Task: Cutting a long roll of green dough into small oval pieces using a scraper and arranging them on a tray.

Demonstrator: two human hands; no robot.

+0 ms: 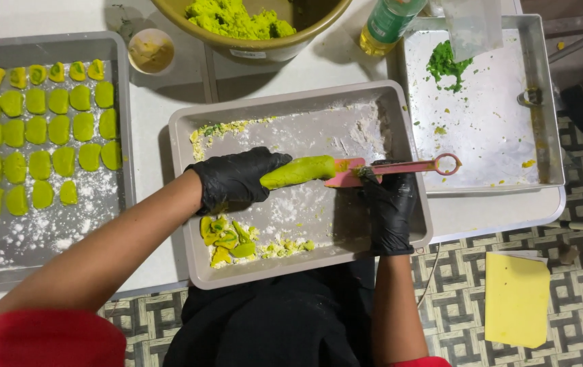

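- Two black-gloved hands work over the floured middle tray [390,102]: the left hand [233,180] is wrapped round a green dough roll [298,171], the right hand [390,204] clenched on a pink cutter [386,167] at the roll's tip.
- Offcuts [230,239] lie at that tray's near edge.
- Left of it, a tray [123,81] carries rows of cut pieces [46,129], judged well along.
- Beyond it, a bowl [305,37] holds more dough.

Tray of flat green dough pieces [46,129] at 9 o'clock; large bowl of green dough [250,27] at 12; small cup [150,51] beside it; oil bottle [386,24] at 1; steel tray [488,129] at 2; yellow board [516,299] on floor at 4.
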